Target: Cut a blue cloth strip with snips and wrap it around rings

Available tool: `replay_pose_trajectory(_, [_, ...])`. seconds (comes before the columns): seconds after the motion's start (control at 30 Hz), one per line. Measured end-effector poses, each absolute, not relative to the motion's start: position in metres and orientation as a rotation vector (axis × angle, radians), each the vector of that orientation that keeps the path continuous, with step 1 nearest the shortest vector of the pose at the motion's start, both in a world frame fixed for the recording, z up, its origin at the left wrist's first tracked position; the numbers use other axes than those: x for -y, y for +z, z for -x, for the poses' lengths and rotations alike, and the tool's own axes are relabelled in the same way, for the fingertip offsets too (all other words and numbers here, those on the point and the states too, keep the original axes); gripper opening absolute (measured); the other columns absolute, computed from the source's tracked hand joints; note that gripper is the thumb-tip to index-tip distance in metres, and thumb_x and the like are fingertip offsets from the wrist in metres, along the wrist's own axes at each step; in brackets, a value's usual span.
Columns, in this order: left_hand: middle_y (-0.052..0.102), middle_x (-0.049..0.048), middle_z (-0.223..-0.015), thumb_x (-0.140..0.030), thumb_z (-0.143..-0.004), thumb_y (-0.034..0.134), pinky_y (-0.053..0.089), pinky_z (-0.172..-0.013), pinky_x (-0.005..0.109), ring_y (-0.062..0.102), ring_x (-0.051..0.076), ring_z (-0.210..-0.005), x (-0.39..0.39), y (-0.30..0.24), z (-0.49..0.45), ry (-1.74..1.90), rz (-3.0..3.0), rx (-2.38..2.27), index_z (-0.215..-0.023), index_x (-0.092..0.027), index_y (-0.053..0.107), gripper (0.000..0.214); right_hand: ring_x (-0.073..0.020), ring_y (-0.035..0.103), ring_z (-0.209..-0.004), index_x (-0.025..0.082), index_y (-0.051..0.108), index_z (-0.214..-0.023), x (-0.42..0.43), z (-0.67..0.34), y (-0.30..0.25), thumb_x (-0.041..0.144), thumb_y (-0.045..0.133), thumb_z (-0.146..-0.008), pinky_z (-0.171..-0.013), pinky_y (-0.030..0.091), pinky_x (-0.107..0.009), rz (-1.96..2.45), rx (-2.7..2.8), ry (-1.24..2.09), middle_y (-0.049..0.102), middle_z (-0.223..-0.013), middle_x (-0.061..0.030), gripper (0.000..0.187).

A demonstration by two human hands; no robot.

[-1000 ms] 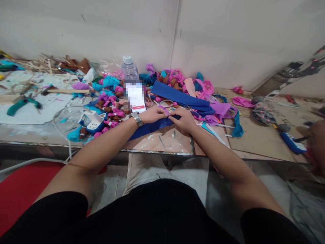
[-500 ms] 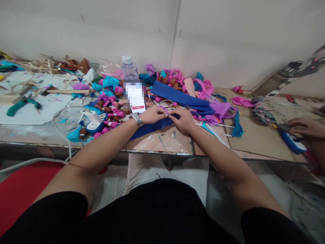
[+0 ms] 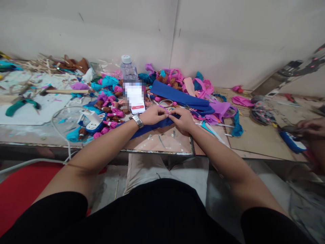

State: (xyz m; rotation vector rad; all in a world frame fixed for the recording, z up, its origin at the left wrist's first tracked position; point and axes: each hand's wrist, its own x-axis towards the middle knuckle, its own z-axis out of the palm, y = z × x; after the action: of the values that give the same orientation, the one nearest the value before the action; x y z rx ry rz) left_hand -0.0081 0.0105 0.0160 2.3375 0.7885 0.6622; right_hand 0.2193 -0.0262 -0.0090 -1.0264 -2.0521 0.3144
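1. The workbench (image 3: 162, 140) is littered with coloured fabric scraps.
2. The blue fabric strip (image 3: 148, 128) lies flat near its front edge, under both hands.
3. The left hand (image 3: 151, 115) and right hand (image 3: 185, 121) have curled fingers, tips meeting on the strip; whether they grip it, I cannot tell.

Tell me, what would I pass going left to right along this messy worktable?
Green-handled pliers → white power strip → water bottle → left hand → right hand → teal cloth strip → another person's hand.
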Motion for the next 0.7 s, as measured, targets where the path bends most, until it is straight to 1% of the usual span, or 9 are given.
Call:
replay_pose_trajectory(0.23, [0.067,0.0011,-0.071,-0.043,-0.099,0.056,0.035,-0.064,0.028,0.054,0.014,-0.064,-0.0114,0.0154,0.0094,0.660,-2.441,-0.735,-0.079,-0.015,0.070,0.037,-0.0247,0.071,-0.090,0.021,0.077,-0.092,0.0257,-0.2202,-0.0089,0.038,0.070,-0.095,-0.088,0.054,-0.037,1.022,2.066,0.343,0.081,-0.096,-0.0059,0.018])
replay_pose_trajectory(0.37, [0.066,0.0008,-0.070,-0.044,-0.102,0.055,0.034,-0.063,0.028,0.054,0.014,-0.063,-0.0129,0.0142,0.0102,0.671,-2.491,-0.707,-0.078,-0.015,0.069,0.039,-0.0240,0.071,-0.090,0.020,0.077,-0.094,0.0254,-0.2207,-0.0086,0.037,0.068,-0.096,-0.088,0.053,-0.036,1.001,2.083,0.353,0.080,-0.095,-0.0058,0.019])
replay_pose_trajectory(0.57, [0.072,0.0032,-0.077,-0.043,-0.103,0.054,0.036,-0.067,0.029,0.058,0.015,-0.067,-0.0102,0.0167,0.0103,0.665,-2.537,-0.709,-0.085,-0.016,0.073,0.038,-0.0250,0.070,-0.093,0.021,0.074,-0.097,0.0207,-0.2217,-0.0133,0.039,0.064,-0.098,-0.088,0.053,-0.037,0.985,2.105,0.430,0.079,-0.099,-0.0068,0.021])
replay_pose_trajectory(0.7, [0.074,0.0047,-0.078,-0.039,-0.101,0.056,0.036,-0.066,0.030,0.060,0.017,-0.068,-0.0082,0.0189,0.0104,0.670,-2.572,-0.742,-0.086,-0.016,0.074,0.033,-0.0252,0.070,-0.090,0.020,0.075,-0.095,0.0193,-0.2219,-0.0144,0.041,0.066,-0.097,-0.086,0.053,-0.038,1.005,2.082,0.457,0.079,-0.095,-0.0066,0.023])
